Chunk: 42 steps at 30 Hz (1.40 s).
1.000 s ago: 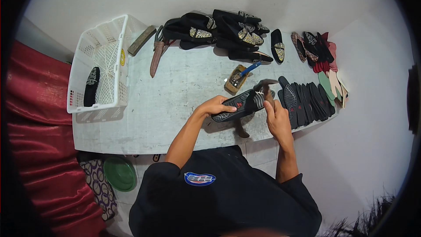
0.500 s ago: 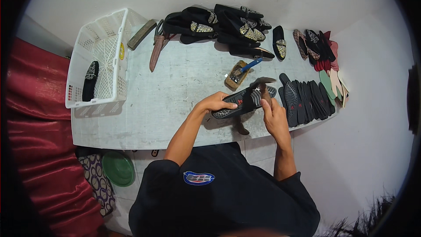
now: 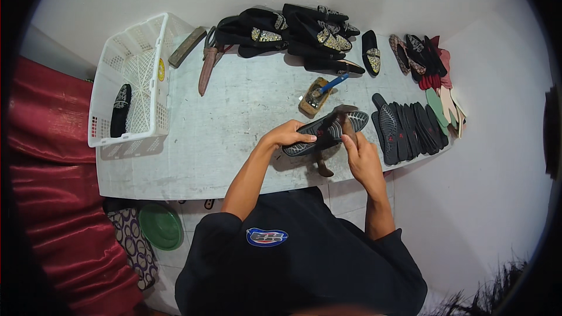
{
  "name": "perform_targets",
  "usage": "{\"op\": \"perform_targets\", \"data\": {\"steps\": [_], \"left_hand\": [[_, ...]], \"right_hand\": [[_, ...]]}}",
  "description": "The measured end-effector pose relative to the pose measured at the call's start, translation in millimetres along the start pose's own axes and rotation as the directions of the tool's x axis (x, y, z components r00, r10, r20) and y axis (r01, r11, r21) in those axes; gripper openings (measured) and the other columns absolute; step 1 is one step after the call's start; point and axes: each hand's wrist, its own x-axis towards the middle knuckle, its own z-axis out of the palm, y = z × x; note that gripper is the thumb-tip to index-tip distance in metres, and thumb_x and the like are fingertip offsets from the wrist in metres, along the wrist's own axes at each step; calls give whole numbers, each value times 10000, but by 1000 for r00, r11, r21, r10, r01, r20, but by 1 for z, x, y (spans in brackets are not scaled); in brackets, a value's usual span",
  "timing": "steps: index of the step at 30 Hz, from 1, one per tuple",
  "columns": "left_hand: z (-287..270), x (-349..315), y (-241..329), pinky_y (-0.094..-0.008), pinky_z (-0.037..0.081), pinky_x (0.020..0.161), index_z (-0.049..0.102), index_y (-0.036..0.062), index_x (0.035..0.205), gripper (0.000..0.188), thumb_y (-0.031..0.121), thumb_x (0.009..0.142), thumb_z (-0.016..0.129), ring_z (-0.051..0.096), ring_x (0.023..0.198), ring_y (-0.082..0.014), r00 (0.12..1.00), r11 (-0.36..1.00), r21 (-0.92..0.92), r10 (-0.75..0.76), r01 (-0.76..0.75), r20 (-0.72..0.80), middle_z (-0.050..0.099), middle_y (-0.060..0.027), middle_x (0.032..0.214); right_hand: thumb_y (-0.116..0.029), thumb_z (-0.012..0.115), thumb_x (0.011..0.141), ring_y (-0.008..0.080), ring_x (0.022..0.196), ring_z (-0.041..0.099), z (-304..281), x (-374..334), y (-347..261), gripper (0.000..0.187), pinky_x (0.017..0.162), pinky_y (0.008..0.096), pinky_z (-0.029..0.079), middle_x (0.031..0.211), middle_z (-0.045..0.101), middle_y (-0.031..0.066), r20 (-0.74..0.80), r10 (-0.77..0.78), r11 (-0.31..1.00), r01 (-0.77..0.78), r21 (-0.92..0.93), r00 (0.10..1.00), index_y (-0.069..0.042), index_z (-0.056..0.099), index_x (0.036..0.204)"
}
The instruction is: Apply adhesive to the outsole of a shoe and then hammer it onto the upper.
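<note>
A black shoe (image 3: 328, 131) lies sole up near the table's front, its patterned sole facing me. My left hand (image 3: 288, 134) is closed round its left end, thumb pressed on the sole. In my right hand (image 3: 364, 155) is a hammer (image 3: 350, 124), gripped by its brown handle. Its head, blurred, is over the right half of the sole; whether it touches cannot be made out. Below the shoe a dark metal foot (image 3: 324, 167) juts out, apparently part of a stand that the shoe mostly hides.
Black soles (image 3: 404, 131) stand in a row to the right, insoles (image 3: 445, 108) beside them. Behind are a glue tray (image 3: 314, 100) with a blue-handled brush (image 3: 335, 83) and piled black shoes (image 3: 310, 32). Pincers (image 3: 206, 70), a block (image 3: 187, 47) and a white basket (image 3: 162, 99) are left.
The hammer's head has shifted slightly down and left over the sole, with my right hand moving along. My left hand keeps its hold on the shoe.
</note>
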Motion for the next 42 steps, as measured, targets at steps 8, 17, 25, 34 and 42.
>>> {"op": "perform_targets", "data": {"steps": [8,17,25,34,42], "left_hand": [[4,-1,7,-237,474,634,691,-20,1001,347,252,805,781,599,699,-83,1000,999,-46,22,-22,3,687,-36,841],[4,-2,0,-237,477,619,689,-18,1013,364,261,801,787,605,693,-84,1000,999,-44,28,-28,-6,686,-45,842],[7,-3,4,-245,457,626,702,-3,988,344,258,786,798,587,691,-84,1000,994,-106,13,-12,2,681,-33,829],[7,-1,2,-252,466,636,699,-7,997,364,266,779,801,596,700,-92,1000,999,-32,24,-24,-6,683,-45,833],[10,-1,-3,-253,468,643,701,-14,1005,374,264,777,804,598,701,-96,1000,997,-75,14,-15,-17,690,-55,853]], "right_hand": [[-257,531,973,345,532,560,20,-20,13,310,510,429,409,601,559,199,-150,-100,993,109,52,984,45,521,905],[-281,542,971,490,624,537,-9,-19,-11,336,562,479,412,630,547,279,14,24,1000,-25,7,1000,48,518,909],[-288,585,943,534,666,540,15,-29,9,348,574,554,405,676,567,312,-14,38,997,-39,-66,999,41,505,862],[-306,578,942,537,712,564,-25,-39,-26,337,620,561,416,761,594,336,-100,46,944,-11,328,994,25,525,912],[-317,584,940,535,687,558,-9,-27,10,375,578,560,412,690,578,325,78,139,990,-138,-11,987,42,520,856]]}}
